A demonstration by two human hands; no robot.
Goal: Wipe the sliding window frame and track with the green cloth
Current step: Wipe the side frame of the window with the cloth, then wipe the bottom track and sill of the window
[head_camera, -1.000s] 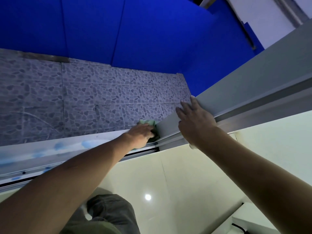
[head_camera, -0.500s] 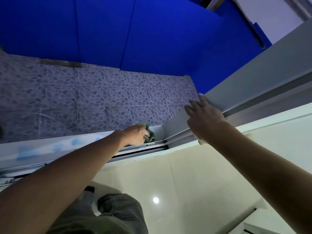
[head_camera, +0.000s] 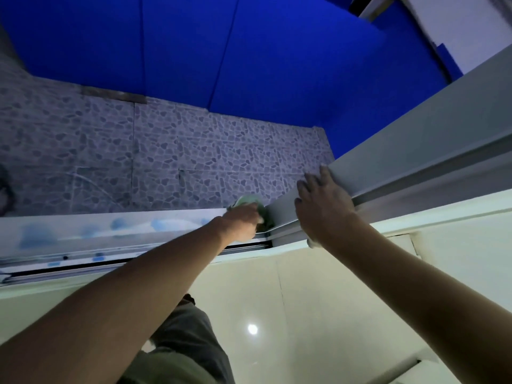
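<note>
My left hand [head_camera: 242, 223] grips the bunched green cloth [head_camera: 248, 200] and presses it into the window track [head_camera: 116, 259] right at the corner where the grey sliding frame [head_camera: 415, 151] meets it. Most of the cloth is hidden under my fingers. My right hand [head_camera: 322, 206] lies flat on the lower end of the sliding frame, fingers spread along its edge. The track's pale sill [head_camera: 97, 228] carries blue smudges to the left of the cloth.
Beyond the sill lies a grey pebble-patterned tiled surface [head_camera: 166, 156] and a blue wall [head_camera: 221, 51]. Below the track is a glossy cream wall [head_camera: 318, 300]. My trouser leg [head_camera: 180, 347] shows at the bottom.
The cloth in my left hand has shifted a little right, back into the corner against the sliding frame. My right hand keeps its hold on the frame.
</note>
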